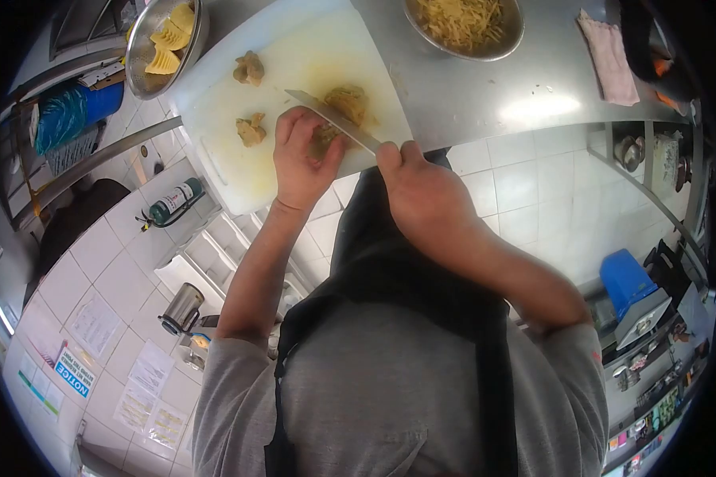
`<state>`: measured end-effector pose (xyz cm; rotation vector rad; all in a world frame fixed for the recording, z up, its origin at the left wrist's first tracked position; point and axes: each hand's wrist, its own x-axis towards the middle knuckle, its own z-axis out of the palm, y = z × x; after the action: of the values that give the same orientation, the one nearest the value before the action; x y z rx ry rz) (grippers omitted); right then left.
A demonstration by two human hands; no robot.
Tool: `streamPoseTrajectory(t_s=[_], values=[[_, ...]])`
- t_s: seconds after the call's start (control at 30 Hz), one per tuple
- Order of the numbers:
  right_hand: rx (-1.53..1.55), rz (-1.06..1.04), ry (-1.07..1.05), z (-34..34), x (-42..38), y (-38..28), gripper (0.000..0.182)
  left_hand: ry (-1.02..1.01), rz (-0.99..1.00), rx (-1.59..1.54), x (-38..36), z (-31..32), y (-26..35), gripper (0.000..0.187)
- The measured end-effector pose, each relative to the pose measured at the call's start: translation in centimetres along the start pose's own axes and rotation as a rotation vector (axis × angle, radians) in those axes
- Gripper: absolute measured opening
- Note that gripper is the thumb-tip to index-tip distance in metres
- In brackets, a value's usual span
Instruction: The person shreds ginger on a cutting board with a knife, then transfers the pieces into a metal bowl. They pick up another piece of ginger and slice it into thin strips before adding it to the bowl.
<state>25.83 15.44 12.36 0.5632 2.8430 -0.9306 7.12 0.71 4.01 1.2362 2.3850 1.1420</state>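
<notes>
My right hand is closed round the handle of a kitchen knife, whose blade points up and to the left over a white cutting board. Under the blade and my left hand lies a piece of yellow-brown vegetable. The curled fingers and thumb of my left hand hold it beside the blade. Just beyond the knife is a small heap of cut vegetable. Two knobbly brown pieces, one farther and one nearer, rest on the board's left side.
A metal colander with pale yellow ridged chunks stands at the board's upper left. Beyond the board to the right is a metal bowl of yellow shreds. A pinkish cloth lies on the steel counter.
</notes>
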Motion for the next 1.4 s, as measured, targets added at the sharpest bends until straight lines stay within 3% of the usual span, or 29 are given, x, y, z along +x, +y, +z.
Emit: streamPoseTrajectory(t_s=[0.23,0.83,1.03,1.1,1.4], values=[[-0.013,0.056,-0.077,-2.3,-2.7,-1.0,0.022,-0.053,-0.036,0.008,0.1,-0.3,-0.2,0.048],[0.098,0.139,-0.183,-1.9,-1.4,-0.2,0.02,-0.049,-0.004,-0.011,0.4,-0.3,-0.5,0.038],[-0.027,0.02,-0.008,2.3,0.7,0.9,0.021,-0.048,0.005,-0.016,0.3,-0.5,-0.3,0.039],[-0.031,0.019,-0.004,2.0,0.7,0.9,0.021,0.02,0.04,0.023,0.2,-0.2,-0.2,0.04],[-0.013,0.02,-0.041,-1.5,-1.9,-0.3,0.02,-0.03,-0.02,-0.012,0.0,-0.2,-0.4,0.04]])
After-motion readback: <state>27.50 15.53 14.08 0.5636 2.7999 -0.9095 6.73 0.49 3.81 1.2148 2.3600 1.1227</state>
